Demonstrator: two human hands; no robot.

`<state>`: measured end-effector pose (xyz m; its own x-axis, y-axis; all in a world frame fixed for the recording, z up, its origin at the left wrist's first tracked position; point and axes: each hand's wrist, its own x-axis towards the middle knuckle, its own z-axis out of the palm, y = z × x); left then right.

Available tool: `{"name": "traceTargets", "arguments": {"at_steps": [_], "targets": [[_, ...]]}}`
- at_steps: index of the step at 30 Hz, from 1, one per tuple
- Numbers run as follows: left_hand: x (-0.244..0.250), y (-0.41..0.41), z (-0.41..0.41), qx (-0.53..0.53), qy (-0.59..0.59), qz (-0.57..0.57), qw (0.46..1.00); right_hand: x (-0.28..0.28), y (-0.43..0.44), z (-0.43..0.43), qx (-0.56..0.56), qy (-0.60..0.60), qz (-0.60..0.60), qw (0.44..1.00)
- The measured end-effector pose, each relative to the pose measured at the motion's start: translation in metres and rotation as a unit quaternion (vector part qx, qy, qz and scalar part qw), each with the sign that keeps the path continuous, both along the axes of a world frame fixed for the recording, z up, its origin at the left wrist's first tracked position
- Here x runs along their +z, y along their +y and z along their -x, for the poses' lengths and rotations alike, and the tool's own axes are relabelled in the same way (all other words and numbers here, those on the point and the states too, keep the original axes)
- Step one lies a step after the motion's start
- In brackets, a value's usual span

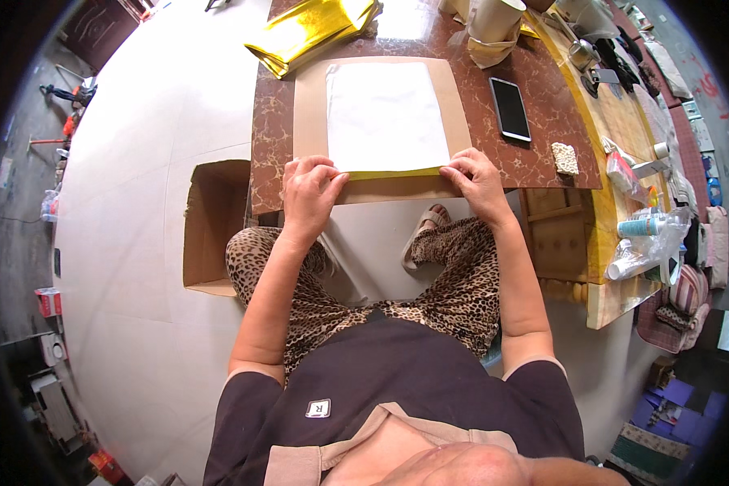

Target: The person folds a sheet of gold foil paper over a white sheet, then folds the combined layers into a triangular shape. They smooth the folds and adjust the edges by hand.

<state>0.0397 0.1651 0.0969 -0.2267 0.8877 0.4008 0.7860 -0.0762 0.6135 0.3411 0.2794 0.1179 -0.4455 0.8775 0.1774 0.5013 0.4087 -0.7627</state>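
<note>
A white sheet (386, 115) lies on a piece of brown cardboard (311, 121) at the table's near edge. Along the sheet's near edge runs a thin strip of gold foil (395, 174). My left hand (313, 191) pinches the near left corner of the sheet and foil between thumb and fingers. At the near right corner, my right hand (475, 185) pinches the same edge. Folded gold foil (313, 30) rests at the table's far left, its corner close to the cardboard.
On the marbled red-brown table (540, 164) are a phone (510, 109), a textured cream block (564, 159) and a wrapped roll (495, 30). An upright cardboard box (215, 225) stands left of my legs. Plastic-wrapped bottles (641, 228) lie on the wooden bench at right.
</note>
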Motion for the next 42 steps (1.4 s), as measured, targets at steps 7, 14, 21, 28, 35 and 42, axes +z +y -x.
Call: {"name": "traceTargets", "arguments": {"at_steps": [7, 14, 21, 28, 35, 42], "targets": [[-0.006, 0.005, -0.003, 0.065, 0.015, -0.004, 0.998, -0.003, 0.005, 0.007, -0.04, -0.057, -0.056, 0.996], [-0.005, 0.007, -0.007, 0.084, 0.04, -0.002, 0.996, -0.005, 0.004, 0.01, -0.066, -0.114, -0.108, 0.985], [-0.002, 0.008, -0.01, 0.086, 0.067, 0.005, 0.994, -0.003, 0.003, 0.012, -0.069, -0.139, -0.121, 0.981], [0.001, 0.009, -0.009, 0.084, 0.077, 0.017, 0.993, -0.006, 0.003, 0.013, -0.075, -0.131, -0.124, 0.981], [0.002, 0.011, -0.009, 0.09, 0.077, 0.01, 0.993, -0.004, 0.002, 0.015, -0.08, -0.121, -0.116, 0.983], [0.003, 0.012, -0.011, 0.105, 0.066, 0.018, 0.992, -0.007, 0.001, 0.016, -0.087, -0.138, -0.128, 0.978]]}}
